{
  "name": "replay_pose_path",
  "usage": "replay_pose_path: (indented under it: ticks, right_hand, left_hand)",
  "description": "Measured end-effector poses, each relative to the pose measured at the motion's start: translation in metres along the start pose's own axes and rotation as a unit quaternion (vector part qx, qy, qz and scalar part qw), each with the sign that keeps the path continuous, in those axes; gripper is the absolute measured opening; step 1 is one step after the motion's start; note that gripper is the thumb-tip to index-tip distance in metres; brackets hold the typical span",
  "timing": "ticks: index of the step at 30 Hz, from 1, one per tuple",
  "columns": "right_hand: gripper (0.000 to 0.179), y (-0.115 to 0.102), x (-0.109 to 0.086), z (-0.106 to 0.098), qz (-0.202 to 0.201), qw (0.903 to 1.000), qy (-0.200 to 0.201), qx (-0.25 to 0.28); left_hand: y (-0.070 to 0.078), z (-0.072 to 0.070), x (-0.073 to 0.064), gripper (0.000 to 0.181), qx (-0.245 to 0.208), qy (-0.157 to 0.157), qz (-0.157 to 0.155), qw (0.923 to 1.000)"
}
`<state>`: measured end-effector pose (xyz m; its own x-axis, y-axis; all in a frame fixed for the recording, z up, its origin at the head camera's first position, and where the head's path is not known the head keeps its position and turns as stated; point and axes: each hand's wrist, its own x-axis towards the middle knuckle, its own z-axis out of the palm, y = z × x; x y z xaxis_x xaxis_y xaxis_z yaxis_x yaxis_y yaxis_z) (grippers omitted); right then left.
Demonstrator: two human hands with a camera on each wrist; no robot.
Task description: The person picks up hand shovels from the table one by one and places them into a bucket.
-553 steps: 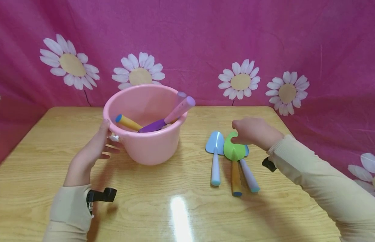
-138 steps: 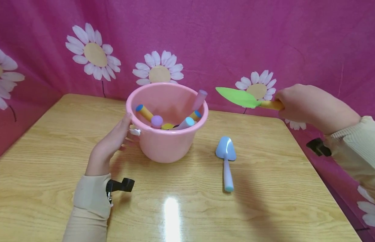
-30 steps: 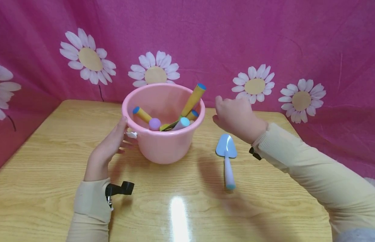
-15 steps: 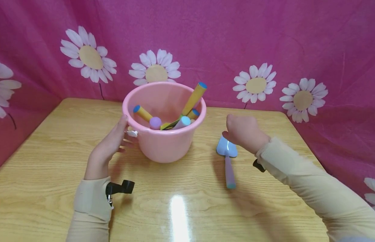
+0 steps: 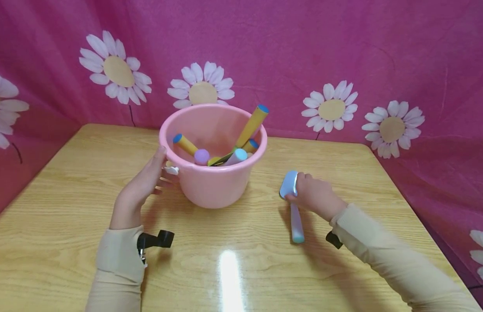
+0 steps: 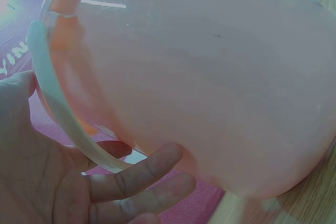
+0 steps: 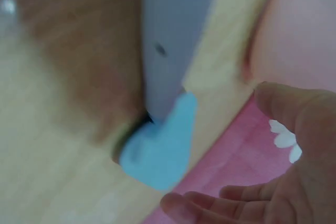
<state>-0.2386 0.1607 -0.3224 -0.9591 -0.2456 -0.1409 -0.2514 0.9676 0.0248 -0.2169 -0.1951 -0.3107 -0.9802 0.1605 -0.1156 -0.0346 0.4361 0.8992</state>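
A pink bucket [image 5: 214, 190] stands on the table, left of centre in the head view. My left hand [image 5: 137, 195] rests against its left side, thumb at the rim and the other fingers extended loosely by the bucket's white handle [image 6: 58, 98]. To the right lies a small trowel with a light blue blade [image 5: 289, 184] and a lilac handle [image 5: 296, 223]. My right hand [image 5: 317, 195] is right at the blade and covers part of it. In the right wrist view its thumb and fingers [image 7: 181, 208] are apart, with the blue blade just beyond them.
Inside the bucket are several tools: a yellow-orange handle [image 5: 252, 125] sticks up over the rim, with a lilac-and-blue handle [image 5: 237, 157] and a purple-ended one [image 5: 201, 157] lower. The wooden table [image 5: 210, 242] ends at a magenta flowered cloth [image 5: 264, 43] behind.
The green trowel, earlier in my right hand, is now in the bucket, its orange handle up. My right hand has come down from beside the bucket to the blue trowel's blade. My left hand stays.
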Motion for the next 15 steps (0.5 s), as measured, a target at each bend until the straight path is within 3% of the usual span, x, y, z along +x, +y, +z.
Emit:
replay_pose_path:
  ticks: [8,13,15]
  right_hand:
    - [0.062,-0.001,-0.002,0.023,0.038,0.9972,-0.041,0.051]
    - [0.038,0.001,-0.007,0.03,0.037,0.9942,-0.066,0.077]
    - [0.03,0.004,-0.009,0.032,0.019,0.9948,-0.064,0.077]
  left_hand:
    - [-0.001,0.001,0.001,0.08,-0.001,0.0,0.002,1.0]
    - [-0.001,0.0,0.001,0.08,-0.001,0.001,0.006,1.0]
    - [-0.001,0.0,0.001,0.079,-0.001,0.0,0.008,1.0]
